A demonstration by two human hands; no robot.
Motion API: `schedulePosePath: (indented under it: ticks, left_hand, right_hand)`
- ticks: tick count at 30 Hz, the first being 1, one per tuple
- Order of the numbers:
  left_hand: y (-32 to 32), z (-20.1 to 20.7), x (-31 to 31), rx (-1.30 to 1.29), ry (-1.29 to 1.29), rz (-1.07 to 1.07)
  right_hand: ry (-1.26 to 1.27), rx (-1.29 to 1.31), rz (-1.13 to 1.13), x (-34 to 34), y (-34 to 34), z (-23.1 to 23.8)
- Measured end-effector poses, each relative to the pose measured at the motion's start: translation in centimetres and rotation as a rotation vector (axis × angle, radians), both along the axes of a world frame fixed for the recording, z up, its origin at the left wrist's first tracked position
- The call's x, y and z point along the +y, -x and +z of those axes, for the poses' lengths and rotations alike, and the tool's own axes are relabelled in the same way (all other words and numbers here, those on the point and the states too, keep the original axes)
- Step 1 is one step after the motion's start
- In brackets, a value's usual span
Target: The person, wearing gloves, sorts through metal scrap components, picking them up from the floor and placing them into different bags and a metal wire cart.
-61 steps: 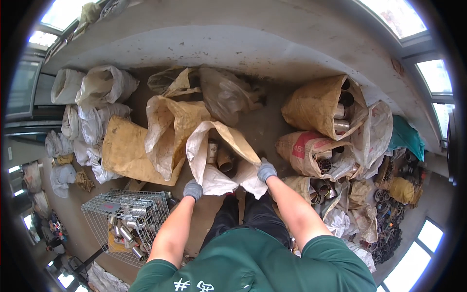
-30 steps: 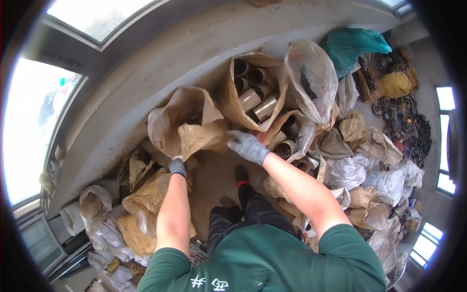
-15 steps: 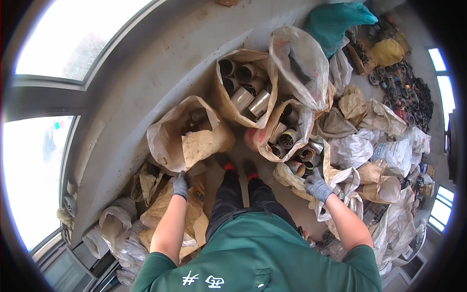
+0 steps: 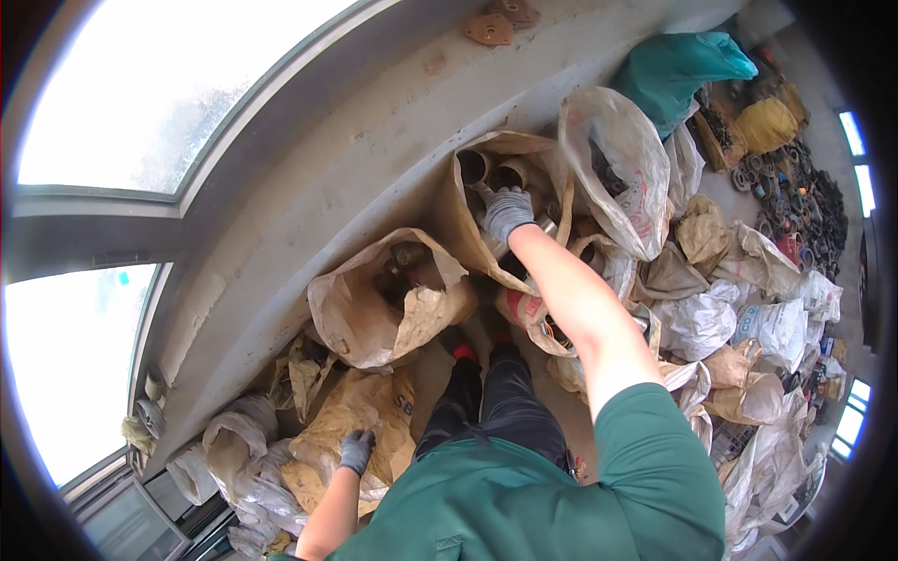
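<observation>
My right hand (image 4: 508,211), in a grey glove, reaches into a tan woven sack (image 4: 557,170) of metal cylinders. Its fingers are stretched and parted over the rim of an upright hollow cylinder (image 4: 506,175). Beside that stands another open-ended cylinder (image 4: 473,166); the glove and forearm hide others. My left hand (image 4: 356,452), also gloved in grey, hovers by a crumpled brown sack (image 4: 346,411) at lower left, holding nothing, its fingers loosely apart. Between my hands gapes a wide-mouthed sack (image 4: 341,294) with a few dark metal parts at the bottom.
A tall whitish sack (image 4: 613,140) and a teal bag (image 4: 678,75) stand along the wall at the back. Several white and brown sacks (image 4: 697,318) crowd the right side, with ring-shaped parts (image 4: 781,187) heaped beyond. Windows line the left. Flat brown metal plates (image 4: 491,30) lie on the ledge.
My right hand has left the sack at the right and gone forward into the far sack of cylinders. My left hand has drawn back from the wide-mouthed sack's edge. The view has shifted.
</observation>
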State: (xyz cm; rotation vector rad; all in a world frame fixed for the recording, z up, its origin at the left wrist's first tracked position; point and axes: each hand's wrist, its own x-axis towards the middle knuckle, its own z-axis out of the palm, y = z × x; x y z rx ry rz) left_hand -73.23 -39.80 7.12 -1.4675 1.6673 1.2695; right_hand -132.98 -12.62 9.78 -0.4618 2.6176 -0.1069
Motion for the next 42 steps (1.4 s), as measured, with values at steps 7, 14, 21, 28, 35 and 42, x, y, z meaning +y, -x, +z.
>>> schedulePosePath:
  ticks: [7,14,21,28,35,42]
  left_hand:
    - [-6.0,10.3,3.8,-0.127,0.003,0.184]
    - [-9.4,11.2,2.7,-0.267,0.118,-0.628]
    - [-2.3,4.5,-4.7,0.051,0.168,-1.382]
    - [16.9,4.2,-2.4,0.418,0.424,-1.954]
    - [23.1,7.2,7.2,0.316,0.172,-0.987]
    - [15.4,-1.9,3.6,0.428,0.206,-0.958]
  right_hand:
    - [0.017,-0.049,-0.218,-3.9,4.9,-11.3]
    - [0.186,-0.043,-0.054,-1.1,3.2,-6.5]
    - [0.864,0.091,-0.363,15.0,-13.3,-0.4]
    - [0.496,-0.023,-0.653,38.2,-36.6,-0.5]
    - [-0.145,-0.710,-1.118,51.3,-65.9,-1.1]
    - [-0.108,-0.912,-1.261,49.6,-82.3,-1.6]
